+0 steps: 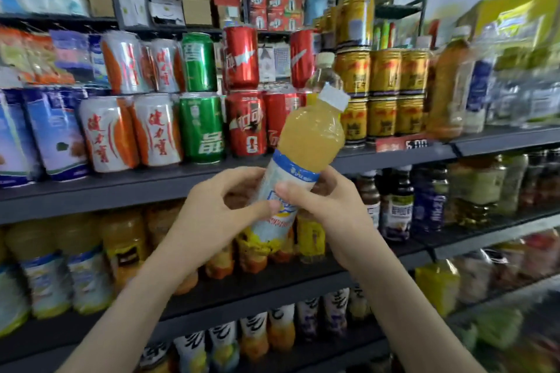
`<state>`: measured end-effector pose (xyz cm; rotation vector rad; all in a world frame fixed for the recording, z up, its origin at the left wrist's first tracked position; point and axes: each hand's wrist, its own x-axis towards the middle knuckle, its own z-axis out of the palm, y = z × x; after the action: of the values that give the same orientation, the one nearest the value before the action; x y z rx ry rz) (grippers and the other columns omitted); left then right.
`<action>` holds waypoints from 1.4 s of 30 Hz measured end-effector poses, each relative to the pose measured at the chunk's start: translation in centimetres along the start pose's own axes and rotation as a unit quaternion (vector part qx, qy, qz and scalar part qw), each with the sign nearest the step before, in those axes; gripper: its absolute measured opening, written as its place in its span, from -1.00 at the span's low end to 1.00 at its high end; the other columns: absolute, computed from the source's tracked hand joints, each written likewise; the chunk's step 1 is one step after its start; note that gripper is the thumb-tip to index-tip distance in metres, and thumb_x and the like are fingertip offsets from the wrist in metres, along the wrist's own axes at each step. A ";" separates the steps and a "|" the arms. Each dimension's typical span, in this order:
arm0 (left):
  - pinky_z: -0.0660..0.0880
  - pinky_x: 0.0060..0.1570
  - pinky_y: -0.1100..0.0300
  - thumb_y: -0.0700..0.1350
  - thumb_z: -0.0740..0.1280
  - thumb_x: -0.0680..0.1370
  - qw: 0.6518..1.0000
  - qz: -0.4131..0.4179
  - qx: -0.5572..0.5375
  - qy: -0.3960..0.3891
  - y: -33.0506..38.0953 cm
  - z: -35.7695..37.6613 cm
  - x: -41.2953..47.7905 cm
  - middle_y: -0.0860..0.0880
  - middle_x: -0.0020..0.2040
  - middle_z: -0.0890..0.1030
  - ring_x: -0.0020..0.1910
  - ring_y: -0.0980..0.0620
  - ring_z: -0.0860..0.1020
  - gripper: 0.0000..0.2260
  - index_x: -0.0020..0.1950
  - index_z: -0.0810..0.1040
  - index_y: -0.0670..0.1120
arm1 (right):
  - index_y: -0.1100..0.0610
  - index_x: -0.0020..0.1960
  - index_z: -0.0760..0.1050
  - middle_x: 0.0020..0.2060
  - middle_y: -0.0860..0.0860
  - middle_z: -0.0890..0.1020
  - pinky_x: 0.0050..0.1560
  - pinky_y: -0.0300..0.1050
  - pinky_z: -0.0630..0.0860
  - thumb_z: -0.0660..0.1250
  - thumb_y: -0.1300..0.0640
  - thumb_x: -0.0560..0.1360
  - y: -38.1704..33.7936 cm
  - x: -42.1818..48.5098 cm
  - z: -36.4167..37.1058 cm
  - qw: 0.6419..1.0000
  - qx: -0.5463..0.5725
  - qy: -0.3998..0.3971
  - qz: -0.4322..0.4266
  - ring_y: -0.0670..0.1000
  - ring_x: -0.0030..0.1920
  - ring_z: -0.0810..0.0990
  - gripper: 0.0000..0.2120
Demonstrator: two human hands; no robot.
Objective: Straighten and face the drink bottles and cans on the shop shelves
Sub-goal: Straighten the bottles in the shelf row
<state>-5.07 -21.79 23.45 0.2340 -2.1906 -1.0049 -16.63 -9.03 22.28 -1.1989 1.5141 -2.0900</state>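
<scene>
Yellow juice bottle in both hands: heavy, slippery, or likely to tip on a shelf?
The yellow juice bottle looks nearly full, so probably hefty for its size. It is tall and narrow, so a nudge near the white cap could tip it. The left hand and right hand hold its smooth label, which may be slick.

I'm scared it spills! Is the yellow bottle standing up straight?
Tipped: the yellow bottle leans, its white cap pointing up and rightward.

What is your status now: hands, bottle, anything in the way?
Left hand and right hand both grip the juice bottle at its label. Bottle held before the shelves, tilted, cap upper right. No obstacle seen.
</scene>
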 end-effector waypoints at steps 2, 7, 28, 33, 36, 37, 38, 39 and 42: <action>0.48 -0.03 0.43 -0.15 0.53 0.34 1.000 0.017 -0.009 0.004 1.5 4.0 0.9 0.16 -0.01 0.66 -0.03 0.26 0.59 -0.64 0.10 0.61 0.08 | 0.03 0.02 0.56 -0.16 -0.15 0.71 -0.18 -0.31 0.55 0.49 0.24 0.37 -0.6 -0.4 -4.2 1.000 -0.013 0.008 -0.018 -0.14 -0.12 0.67 -0.73; 0.45 -0.03 0.45 0.04 0.52 0.29 0.999 0.040 -0.022 0.003 5.2 14.7 3.7 0.22 0.00 0.63 -0.01 0.33 0.56 -0.63 0.07 0.58 0.19 | 0.10 0.10 0.54 -0.07 0.00 0.70 -0.10 -0.15 0.59 0.51 0.15 0.28 -1.6 -1.2 -15.0 0.998 -0.010 0.063 -0.026 0.01 -0.03 0.67 -0.59; 0.43 -0.13 0.53 -0.05 0.51 0.36 0.967 0.103 -0.112 -0.207 12.1 40.8 15.4 0.31 -0.08 0.63 -0.06 0.43 0.55 -0.62 0.14 0.54 0.13 | 0.13 0.06 0.58 -0.15 0.01 0.71 -0.15 -0.22 0.58 0.45 0.34 0.40 -4.1 -2.4 -40.3 0.964 -0.101 0.245 -0.039 0.00 -0.15 0.68 -0.74; 0.52 0.02 0.35 -0.05 0.51 0.36 0.962 0.109 -0.119 -0.220 13.5 45.7 16.0 0.24 -0.02 0.64 -0.01 0.35 0.57 -0.64 0.12 0.55 0.16 | 0.09 0.05 0.59 -0.16 0.01 0.71 -0.17 -0.20 0.57 0.48 0.32 0.37 -3.8 -3.1 -45.7 0.956 -0.115 0.269 -0.032 0.00 -0.14 0.68 -0.70; 0.51 -0.04 0.41 -0.09 0.51 0.38 0.969 0.091 -0.129 -0.190 13.9 47.7 15.6 0.35 -0.08 0.62 -0.04 0.38 0.56 -0.65 0.01 0.51 0.28 | 0.10 0.08 0.59 -0.15 0.00 0.71 -0.17 -0.21 0.57 0.48 0.29 0.37 -3.6 -2.9 -48.2 0.965 -0.115 0.237 -0.011 0.00 -0.11 0.68 -0.69; 0.50 -0.05 0.43 -0.09 0.51 0.38 0.972 0.076 -0.132 -0.180 13.9 48.1 15.2 0.37 -0.09 0.61 -0.04 0.40 0.56 -0.64 0.00 0.50 0.30 | 0.10 0.09 0.58 -0.14 0.00 0.71 -0.17 -0.22 0.57 0.48 0.29 0.38 -3.4 -2.8 -48.8 0.968 -0.117 0.221 -0.003 0.00 -0.11 0.68 -0.69; 0.49 -0.05 0.45 -0.08 0.50 0.39 0.975 0.060 -0.133 -0.169 13.8 48.5 14.7 0.37 -0.09 0.61 -0.04 0.41 0.55 -0.64 0.02 0.50 0.30 | 0.10 0.10 0.58 -0.14 0.00 0.71 -0.16 -0.22 0.57 0.48 0.28 0.38 -3.1 -2.8 -49.3 0.972 -0.120 0.202 0.007 0.00 -0.10 0.68 -0.69; 0.48 -0.07 0.46 -0.08 0.50 0.40 0.977 0.042 -0.132 -0.159 13.5 48.9 14.1 0.36 -0.08 0.61 -0.04 0.41 0.55 -0.65 0.06 0.52 0.28 | 0.10 0.09 0.58 -0.14 0.00 0.71 -0.15 -0.21 0.58 0.48 0.28 0.38 -2.7 -2.8 -49.8 0.975 -0.125 0.183 0.019 0.00 -0.10 0.68 -0.70; 0.51 -0.02 0.37 -0.09 0.49 0.41 0.980 -0.025 -0.144 -0.132 11.7 49.5 11.7 0.28 -0.04 0.65 0.00 0.35 0.57 -0.64 0.12 0.55 0.24 | 0.04 0.06 0.59 -0.13 0.01 0.71 -0.10 -0.13 0.61 0.48 0.26 0.39 -0.6 -3.0 -50.1 0.981 -0.138 0.122 0.056 0.01 -0.09 0.69 -0.72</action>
<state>-45.26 10.65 15.78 0.0229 -2.2440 -1.4344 -52.72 25.31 16.47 -0.9406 1.9872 -2.0614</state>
